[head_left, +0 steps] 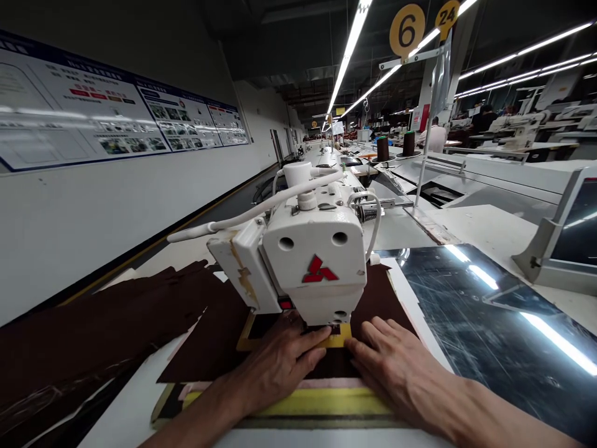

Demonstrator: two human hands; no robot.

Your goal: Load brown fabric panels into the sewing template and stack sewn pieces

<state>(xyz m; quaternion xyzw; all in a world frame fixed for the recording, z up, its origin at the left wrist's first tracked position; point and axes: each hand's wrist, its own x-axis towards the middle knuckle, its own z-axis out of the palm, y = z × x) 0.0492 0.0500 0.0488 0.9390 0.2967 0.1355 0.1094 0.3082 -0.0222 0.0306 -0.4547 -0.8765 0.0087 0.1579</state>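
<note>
My left hand (280,361) lies flat, fingers stretched out, on dark brown fabric (209,342) just in front of the white sewing machine head (312,261). My right hand (396,367) rests beside it, fingers flat and together, pressing the same fabric over a yellow template frame (321,403). Both sets of fingertips point toward the needle area under the machine head, which is hidden from me. Neither hand grips anything.
More brown fabric pieces (93,323) are piled at the left. A dark glossy panel (489,323) lies to the right, with a tilted screen (573,230) beyond it. Thread cones (382,148) and further machines stand behind. A wall with posters runs along the left.
</note>
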